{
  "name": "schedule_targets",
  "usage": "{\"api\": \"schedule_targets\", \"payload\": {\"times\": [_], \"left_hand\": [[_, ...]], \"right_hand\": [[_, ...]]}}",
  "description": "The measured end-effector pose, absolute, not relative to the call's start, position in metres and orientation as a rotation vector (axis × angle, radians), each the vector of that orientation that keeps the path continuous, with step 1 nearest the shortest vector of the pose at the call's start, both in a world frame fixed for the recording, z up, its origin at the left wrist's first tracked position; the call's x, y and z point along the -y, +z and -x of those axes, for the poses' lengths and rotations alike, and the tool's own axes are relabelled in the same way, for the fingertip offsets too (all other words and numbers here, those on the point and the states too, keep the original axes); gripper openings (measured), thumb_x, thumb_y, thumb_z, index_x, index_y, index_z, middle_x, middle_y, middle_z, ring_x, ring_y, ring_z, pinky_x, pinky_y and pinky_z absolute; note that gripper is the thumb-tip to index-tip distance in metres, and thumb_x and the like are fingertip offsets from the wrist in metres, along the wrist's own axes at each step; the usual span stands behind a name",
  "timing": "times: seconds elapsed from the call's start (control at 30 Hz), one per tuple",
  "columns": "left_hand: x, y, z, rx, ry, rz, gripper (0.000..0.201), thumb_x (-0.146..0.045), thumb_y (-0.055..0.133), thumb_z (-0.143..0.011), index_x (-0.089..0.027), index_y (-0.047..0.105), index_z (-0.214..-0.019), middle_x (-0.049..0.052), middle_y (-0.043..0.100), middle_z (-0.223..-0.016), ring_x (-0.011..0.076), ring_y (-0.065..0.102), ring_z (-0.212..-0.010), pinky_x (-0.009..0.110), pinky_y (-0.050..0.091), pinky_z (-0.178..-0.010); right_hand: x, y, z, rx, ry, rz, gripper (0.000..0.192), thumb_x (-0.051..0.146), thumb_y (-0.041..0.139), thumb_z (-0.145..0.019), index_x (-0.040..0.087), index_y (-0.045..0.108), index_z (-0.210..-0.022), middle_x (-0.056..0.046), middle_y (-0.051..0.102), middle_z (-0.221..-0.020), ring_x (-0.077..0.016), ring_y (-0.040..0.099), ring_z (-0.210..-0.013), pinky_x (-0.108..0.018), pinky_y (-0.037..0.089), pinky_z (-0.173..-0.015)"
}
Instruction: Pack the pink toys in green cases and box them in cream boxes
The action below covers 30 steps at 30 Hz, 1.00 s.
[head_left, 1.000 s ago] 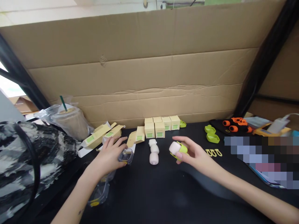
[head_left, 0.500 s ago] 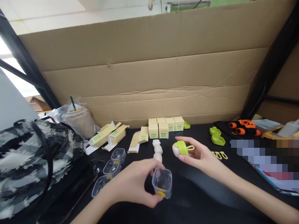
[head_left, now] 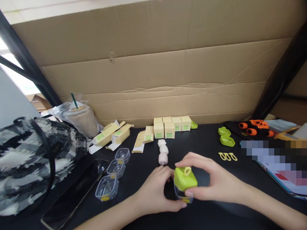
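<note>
— Both hands are meeting near the middle of the black tabletop [head_left: 148, 220]. Her left hand [head_left: 153, 195] is cupping the small clear plastic tub [head_left: 180, 196] from the left, fingers curled round its base, and the right hand [head_left: 211, 180] is pinching the lime-green plastic lid with a yellow loop [head_left: 185, 178] down on top of it.

— Is the lid sitting square?

— It is looking slightly tilted, so it is probably not fully seated. Pressing on one corner only could be cocking it, or the light tub could be slipping out of the left hand's hold on the smooth top.

— And the spare parts?

— I am counting three more empty clear tubs [head_left: 116, 167] in a diagonal row to the left, beside a dark phone [head_left: 76, 191]. Pale pink rounded pieces [head_left: 163, 151] are lying in a line just beyond the hands; they look like three, though I cannot be sure. Further back, six small cream boxes with green labels [head_left: 172, 126] are standing against the cardboard wall [head_left: 155, 64], with three opened flat ones [head_left: 112, 135] lying to their left.

— Anything on the right?

— Two more green lids [head_left: 225, 136], three yellow loops [head_left: 227, 156], and an orange and black toy [head_left: 255, 127] at the far right.
</note>
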<state>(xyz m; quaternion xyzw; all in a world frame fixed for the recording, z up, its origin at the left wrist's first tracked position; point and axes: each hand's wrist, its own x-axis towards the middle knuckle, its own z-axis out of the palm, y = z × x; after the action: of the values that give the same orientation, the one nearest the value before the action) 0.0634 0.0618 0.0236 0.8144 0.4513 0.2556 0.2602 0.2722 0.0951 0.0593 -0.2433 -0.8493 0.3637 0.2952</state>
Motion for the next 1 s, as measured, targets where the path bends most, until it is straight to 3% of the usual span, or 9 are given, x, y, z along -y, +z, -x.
{"api": "schedule_targets", "payload": {"times": [0.47,0.7,1.0], "left_hand": [[-0.0634,0.0245,-0.0655,-1.250,0.673,-2.117,0.039,-0.029,0.080,-0.058,-0.017,0.057,-0.087,0.001,0.054,-0.084,0.0202,0.052,-0.081,0.034,0.045,-0.077],[-0.0624,0.0240,-0.0641,-1.260,0.682,-2.106,0.045,-0.039,0.082,-0.058,-0.018,0.059,-0.090,0.002,0.055,-0.084,0.0199,0.052,-0.080,0.033,0.046,-0.076],[-0.0641,0.0216,-0.0637,-1.248,0.694,-2.142,0.042,-0.036,0.081,-0.059,-0.019,0.059,-0.091,0.002,0.056,-0.085,0.0186,0.053,-0.079,0.033,0.046,-0.077]], "right_hand": [[-0.0920,0.0533,-0.2656,2.413,0.816,0.781,0.042,0.013,0.070,-0.068,0.023,0.061,-0.108,-0.002,0.062,-0.097,-0.0191,0.062,-0.087,-0.027,0.048,-0.076],[-0.0896,0.0570,-0.2653,2.474,0.776,0.876,0.033,0.022,0.076,-0.069,0.023,0.060,-0.097,0.000,0.061,-0.092,-0.0196,0.061,-0.083,-0.027,0.047,-0.071],[-0.0861,0.0526,-0.2661,2.572,0.731,0.904,0.029,0.023,0.073,-0.072,0.021,0.056,-0.095,-0.001,0.057,-0.093,-0.0185,0.059,-0.081,-0.028,0.047,-0.070]]}}
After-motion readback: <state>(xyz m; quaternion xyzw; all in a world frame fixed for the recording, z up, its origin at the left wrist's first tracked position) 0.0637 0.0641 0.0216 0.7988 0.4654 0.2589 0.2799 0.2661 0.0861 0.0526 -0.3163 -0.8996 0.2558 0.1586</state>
